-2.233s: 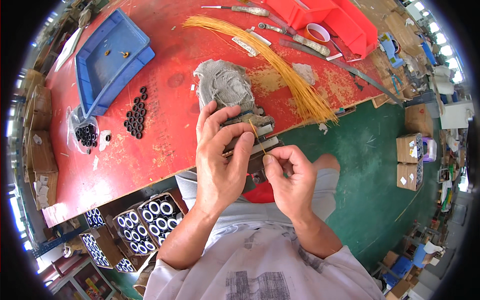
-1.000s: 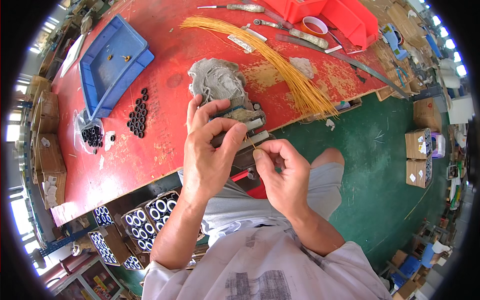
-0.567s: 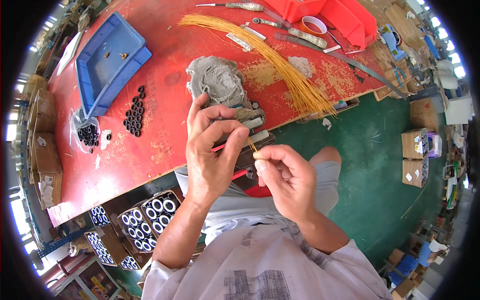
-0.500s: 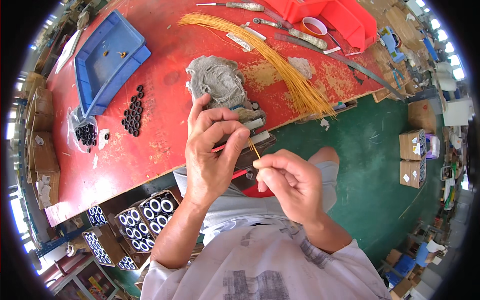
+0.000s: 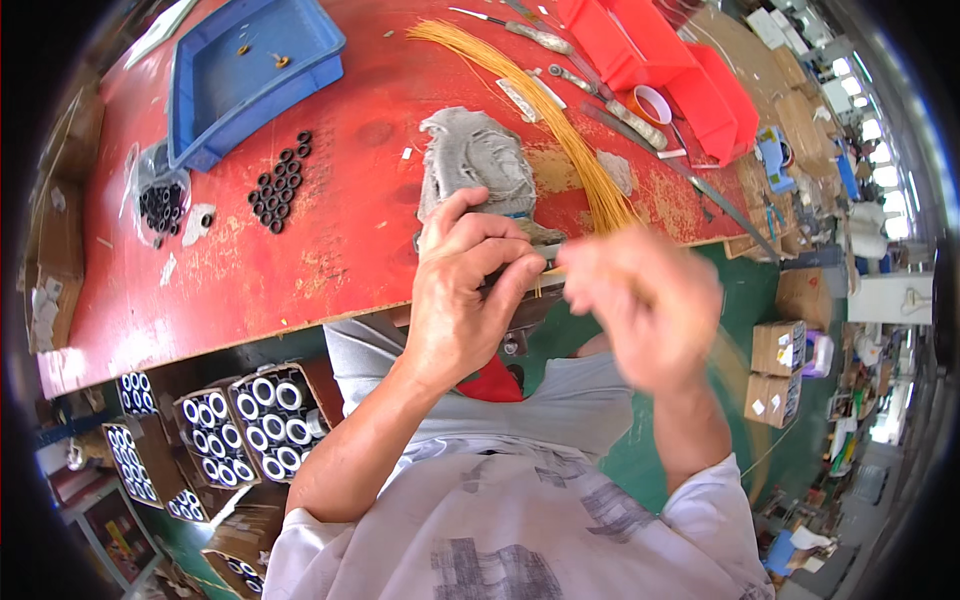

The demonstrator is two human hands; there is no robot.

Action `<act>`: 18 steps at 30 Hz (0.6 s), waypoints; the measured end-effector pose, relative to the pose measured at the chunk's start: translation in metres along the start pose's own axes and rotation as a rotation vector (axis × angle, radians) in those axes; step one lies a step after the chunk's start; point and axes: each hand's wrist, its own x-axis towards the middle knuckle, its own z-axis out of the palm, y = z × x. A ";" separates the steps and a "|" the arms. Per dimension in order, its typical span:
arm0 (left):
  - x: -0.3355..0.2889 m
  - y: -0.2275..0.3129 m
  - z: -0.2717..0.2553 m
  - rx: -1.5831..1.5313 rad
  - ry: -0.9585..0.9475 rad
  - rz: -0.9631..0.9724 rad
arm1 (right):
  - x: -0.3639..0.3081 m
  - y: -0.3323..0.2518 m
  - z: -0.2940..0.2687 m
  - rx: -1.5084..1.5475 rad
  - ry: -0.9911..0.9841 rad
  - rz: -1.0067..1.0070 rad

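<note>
At the near edge of the red surface (image 5: 300,270), both hands raised over a small metal part.

Left hand (image 5: 470,290) clenched around the grey metal part (image 5: 525,262), just below the grey rag (image 5: 475,160). Right hand (image 5: 640,300) blurred beside it, grip impossible to tell. Yellow strand bundle (image 5: 540,110) right of the rag; black rings (image 5: 280,180) and blue tray (image 5: 250,70) well to its left.

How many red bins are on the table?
2: one red bin at the table's far edge, the other red bin just right of it. More may be hidden beyond the picture's edge.
</note>
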 end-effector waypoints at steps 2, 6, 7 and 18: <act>-0.002 -0.003 -0.001 -0.039 0.024 0.014 | 0.031 0.005 0.006 0.017 0.016 0.095; -0.002 -0.001 -0.005 -0.053 0.001 0.002 | 0.064 0.022 0.013 0.060 -0.070 0.234; -0.002 -0.002 -0.006 -0.059 0.010 0.000 | 0.069 0.030 0.014 0.062 -0.096 0.249; 0.000 0.002 0.002 -0.072 0.032 -0.042 | 0.078 0.076 0.038 -0.204 -0.138 0.263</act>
